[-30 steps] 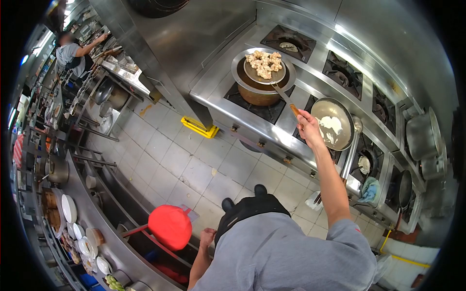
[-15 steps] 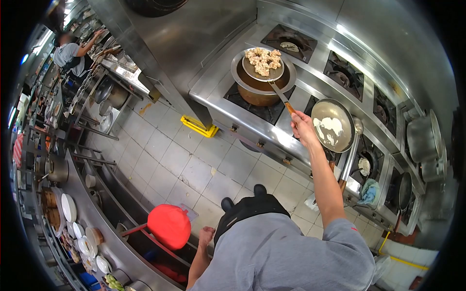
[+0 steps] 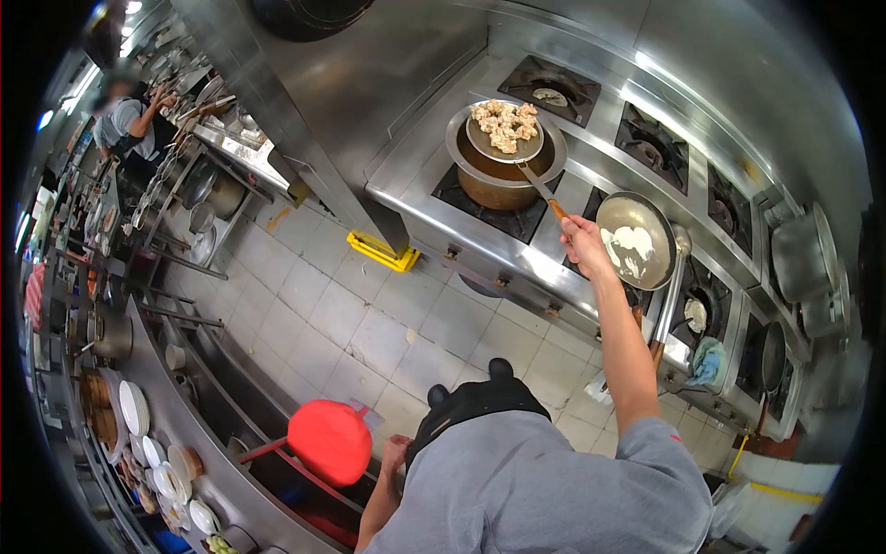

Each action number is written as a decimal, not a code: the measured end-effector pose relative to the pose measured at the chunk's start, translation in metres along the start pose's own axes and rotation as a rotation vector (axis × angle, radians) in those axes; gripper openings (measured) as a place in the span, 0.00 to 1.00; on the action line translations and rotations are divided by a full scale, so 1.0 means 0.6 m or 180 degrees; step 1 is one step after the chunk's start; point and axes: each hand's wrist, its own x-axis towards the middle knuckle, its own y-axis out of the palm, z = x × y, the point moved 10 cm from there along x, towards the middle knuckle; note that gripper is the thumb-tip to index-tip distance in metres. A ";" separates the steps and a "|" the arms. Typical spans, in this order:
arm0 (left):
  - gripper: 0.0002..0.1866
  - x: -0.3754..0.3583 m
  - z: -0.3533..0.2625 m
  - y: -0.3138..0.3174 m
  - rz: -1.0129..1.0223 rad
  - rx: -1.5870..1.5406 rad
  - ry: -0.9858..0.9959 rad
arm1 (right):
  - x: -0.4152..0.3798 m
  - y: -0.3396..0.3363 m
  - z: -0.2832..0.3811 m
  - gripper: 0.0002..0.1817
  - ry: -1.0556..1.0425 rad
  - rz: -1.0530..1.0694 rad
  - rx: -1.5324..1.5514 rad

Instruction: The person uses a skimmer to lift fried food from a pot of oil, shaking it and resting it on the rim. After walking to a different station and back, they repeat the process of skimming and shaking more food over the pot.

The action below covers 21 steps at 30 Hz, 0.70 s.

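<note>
My right hand [image 3: 584,245] is closed around the wooden handle of a round mesh skimmer [image 3: 543,190]. Battered, pale fried pieces [image 3: 504,125] lie on its mesh, above a wide metal pot [image 3: 491,190] of brown liquid on the stove. Just right of that hand sits a frying pan [image 3: 657,218] with white residue inside. My left hand [image 3: 396,452] hangs low beside my apron, fingers curled; whether anything is in it is hidden. Close to its left is a round red lid-like object [image 3: 330,443].
Other burners [image 3: 652,146] line the stove, with a ladle [image 3: 681,242] beside the pan. Stacked pots [image 3: 805,263] stand at far right. A yellow plastic piece [image 3: 383,251] lies on the tiled floor. White plates [image 3: 134,408] sit on the left counter. A co-worker [image 3: 129,120] stands far left.
The view has shifted slightly. My right hand still holds the skimmer over the pot, with the fried pieces on it. The co-worker's arms have moved a little.
</note>
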 end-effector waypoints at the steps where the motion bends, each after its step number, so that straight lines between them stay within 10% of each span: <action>1: 0.10 0.005 0.002 -0.011 -0.0011 0.0076 0.0034 | 0.000 -0.001 0.002 0.10 -0.0011 -0.0024 -0.0090; 9: 0.09 0.099 -0.234 -0.126 -0.0227 0.0477 0.1150 | -0.008 -0.001 0.017 0.12 -0.0014 -0.0205 -0.0724; 21: 0.05 0.061 -1.123 -0.054 -0.0216 0.0736 0.3308 | 0.001 -0.011 0.032 0.12 -0.0216 -0.0318 -0.0913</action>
